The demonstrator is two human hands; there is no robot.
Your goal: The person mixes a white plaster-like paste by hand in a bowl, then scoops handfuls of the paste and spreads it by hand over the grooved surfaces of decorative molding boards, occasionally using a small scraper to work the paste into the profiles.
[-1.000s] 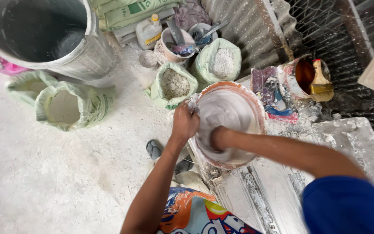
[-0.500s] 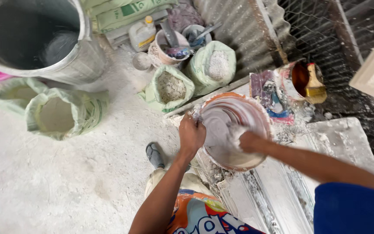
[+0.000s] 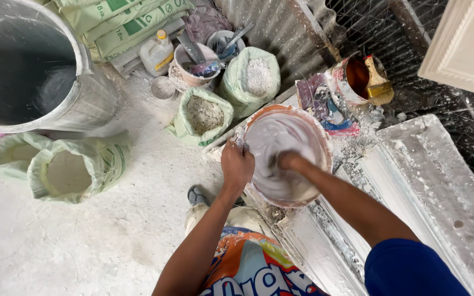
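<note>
Left hand (image 3: 237,164) is clamped on the near-left rim of the orange bowl (image 3: 325,148), right hand (image 3: 289,160) sunk in the white mix inside, grip hidden so can't tell. Since a second ago, the bowl sits more level. Green sacks (image 3: 204,115) behind.

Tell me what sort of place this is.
Most likely a plaster-casting workshop. The hands work at a basin of white paste, open sacks of powder stand on the dusty floor, and a white moulded cornice piece lies beside the basin.
</note>
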